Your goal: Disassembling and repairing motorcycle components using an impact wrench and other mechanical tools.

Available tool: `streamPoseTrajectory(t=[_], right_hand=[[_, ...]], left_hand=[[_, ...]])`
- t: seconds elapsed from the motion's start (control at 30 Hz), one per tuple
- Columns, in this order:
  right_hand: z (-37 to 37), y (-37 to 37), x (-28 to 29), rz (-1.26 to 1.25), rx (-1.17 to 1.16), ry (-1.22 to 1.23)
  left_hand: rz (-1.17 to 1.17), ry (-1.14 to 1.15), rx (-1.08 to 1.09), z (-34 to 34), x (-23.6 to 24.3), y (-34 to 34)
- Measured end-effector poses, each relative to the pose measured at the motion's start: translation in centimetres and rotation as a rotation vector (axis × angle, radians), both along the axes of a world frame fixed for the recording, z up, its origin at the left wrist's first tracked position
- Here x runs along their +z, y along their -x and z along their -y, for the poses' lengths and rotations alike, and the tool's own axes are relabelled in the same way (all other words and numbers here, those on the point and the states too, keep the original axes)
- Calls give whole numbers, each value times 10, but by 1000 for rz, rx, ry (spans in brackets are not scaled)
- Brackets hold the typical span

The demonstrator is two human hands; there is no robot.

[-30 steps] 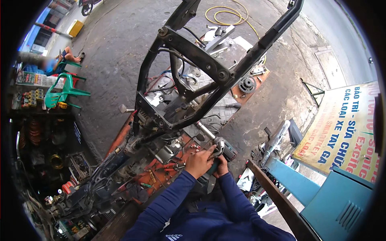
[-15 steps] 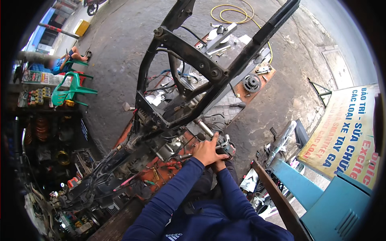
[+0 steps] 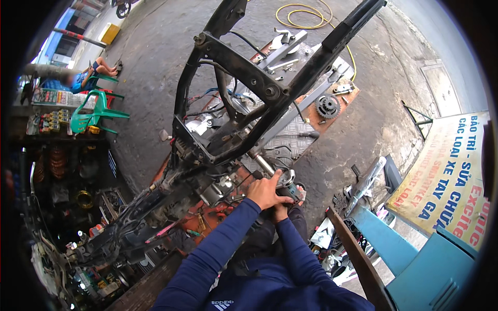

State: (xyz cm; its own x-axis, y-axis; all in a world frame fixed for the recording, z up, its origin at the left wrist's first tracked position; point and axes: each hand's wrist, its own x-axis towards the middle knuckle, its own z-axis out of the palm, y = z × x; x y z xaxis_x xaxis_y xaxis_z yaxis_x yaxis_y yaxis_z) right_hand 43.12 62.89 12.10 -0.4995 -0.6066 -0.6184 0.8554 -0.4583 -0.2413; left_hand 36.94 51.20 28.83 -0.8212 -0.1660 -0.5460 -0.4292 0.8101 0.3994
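Note:
My left hand point(image 3: 263, 192), index finger reaching forward and thumb out to the right, grips a silver metal fitting point(image 3: 285, 178) at the lower end of a shiny shaft point(image 3: 263, 163). Just under it, my right hand point(image 3: 280, 211) holds a teal-and-dark tool point(image 3: 294, 192), its fingers largely hidden. The shaft runs up toward a black motorbike frame point(image 3: 236, 61) standing over the work area. Left of my hands are a grey metal engine part point(image 3: 220, 186) and an orange platform point(image 3: 201, 223) with small tools and parts.
Beyond are a chequer-plate platform point(image 3: 288, 137), a gear point(image 3: 328, 106) and a coiled yellow hose point(image 3: 303, 15). A seated person point(image 3: 78, 79) and green chair point(image 3: 93, 111) are at left. A wooden beam point(image 3: 353, 249), loose panels, a banner point(image 3: 441, 176) and blue cabinet point(image 3: 430, 269) line the right.
My left hand has moved up and forward over the fitting, covering more of it. My right hand has sunk slightly and is more hidden beneath the left hand and the tool.

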Motion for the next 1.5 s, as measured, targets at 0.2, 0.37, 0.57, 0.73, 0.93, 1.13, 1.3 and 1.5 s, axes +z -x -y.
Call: streamPoseTrajectory(t=[0.2,0.37,0.57,0.73,0.93,1.13,1.3,1.5], right_hand=[[-15,1,-10,-38,-8,-44],[-11,-9,-17,-73,-11,-85],[-18,-9,-22,-129,6,-113],[-9,5,32,-3,138,-65],[-7,24,69,29,123,69],[-5,23,71,72,136,115],[0,17,81,110,104,60],[3,15,87,129,41,-19]], left_hand=[[-9,-24,21,0,2,-1],[-4,-58,54,1,1,-3],[-160,-105,135,-10,-1,-20],[-258,-264,206,-1,62,-72],[-278,-352,360,46,195,-95],[-500,44,683,210,232,-78],[-187,220,361,358,116,-17],[-202,63,259,379,7,49]])
